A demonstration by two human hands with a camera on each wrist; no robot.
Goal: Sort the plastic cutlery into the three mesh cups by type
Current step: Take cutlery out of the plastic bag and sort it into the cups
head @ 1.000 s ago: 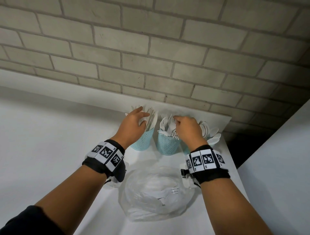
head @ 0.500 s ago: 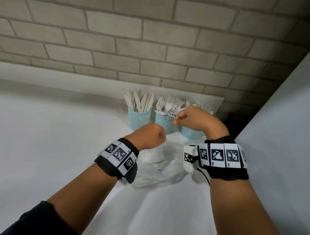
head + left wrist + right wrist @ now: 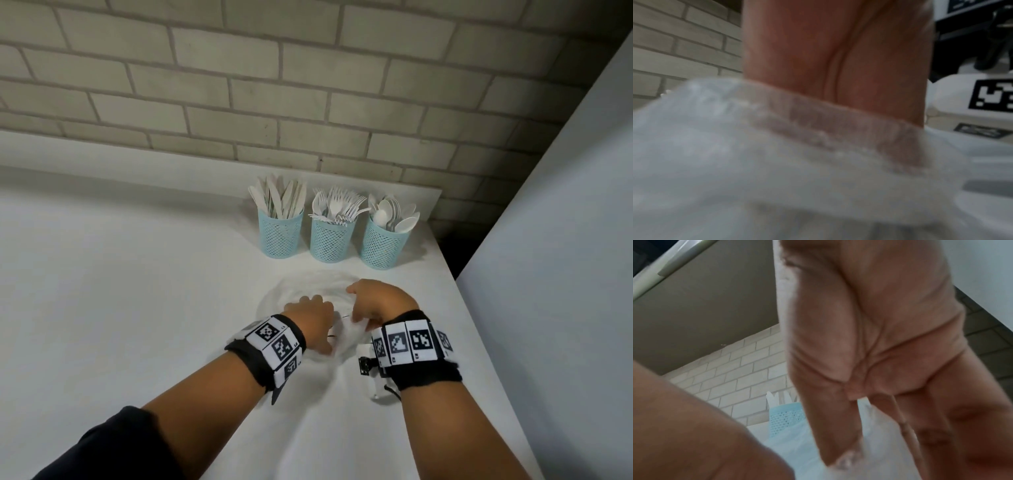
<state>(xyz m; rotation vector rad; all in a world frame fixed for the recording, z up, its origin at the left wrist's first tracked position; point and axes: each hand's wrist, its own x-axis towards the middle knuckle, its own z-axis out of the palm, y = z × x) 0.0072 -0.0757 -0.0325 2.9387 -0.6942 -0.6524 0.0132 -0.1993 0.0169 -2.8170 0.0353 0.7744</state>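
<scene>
We note three mesh cups standing in a row at the back of the white surface [image 3: 120, 274], close to the brick wall [image 3: 308, 85]. The left cup [image 3: 281, 236] holds knives [image 3: 279, 198], the middle cup [image 3: 330, 241] holds forks [image 3: 339, 204], and the right cup [image 3: 383, 247] holds spoons [image 3: 394, 212]. The cups stand just beside one another, and we cannot tell whether they touch. A white panel [image 3: 565, 240] rises along the right edge of the surface.

A clear plastic bag [image 3: 308, 287] lies on the surface in front of the cups, apart from them. Both hands sit on it, and it covers whatever is beneath. We cannot tell from any view whether cutlery lies inside the bag.

The left hand [image 3: 313, 317] is at the near left part of the bag. In the left wrist view its lower part is behind the film of the bag [image 3: 777, 162], with the palm above. Its fingers are hidden, so we cannot tell whether they are curled or straight.

The right hand [image 3: 378, 301] is just beside the left, with the knuckles up. In the right wrist view its fingers [image 3: 931, 418] curl downward and a fold of the bag [image 3: 875, 426] runs between thumb and fingers; the hand pinches the bag. The frame is blurred.

Both wrists carry black bands with printed markers.
</scene>
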